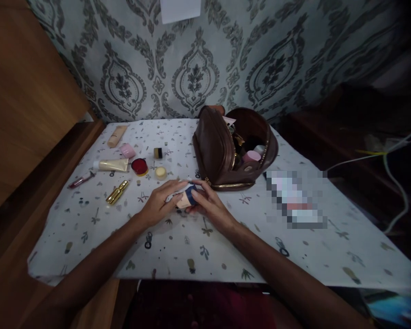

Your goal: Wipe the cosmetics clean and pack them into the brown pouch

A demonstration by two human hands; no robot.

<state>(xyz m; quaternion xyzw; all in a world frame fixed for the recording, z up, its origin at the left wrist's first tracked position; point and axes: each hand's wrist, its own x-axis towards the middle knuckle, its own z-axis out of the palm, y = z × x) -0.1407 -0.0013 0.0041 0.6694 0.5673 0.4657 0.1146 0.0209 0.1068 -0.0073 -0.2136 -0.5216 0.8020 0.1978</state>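
Note:
Between both hands, just above the table, is a small jar [184, 200] with a cream-coloured body and a dark blue lid. The fingers of my left hand [159, 201] close round its pale end. My right hand [214, 205] grips the blue end, thumb on top. Right behind the hands stands an open brown cosmetic bag [214, 146], with a pink-lidded container [252, 156] and other items inside. Left of the hands lie a small cream-lidded pot [160, 172], a red round jar [139, 167] and a gold lipstick tube [117, 192].
Farther left are a pale squeeze tube [113, 165], a beige tube [117, 136], a pink item [127, 150], a lip gloss [81, 180] and a small black-and-gold item [158, 152]. A blurred-out phone-like object [296, 198] lies right. White cables [395, 183] hang beyond the table's right edge.

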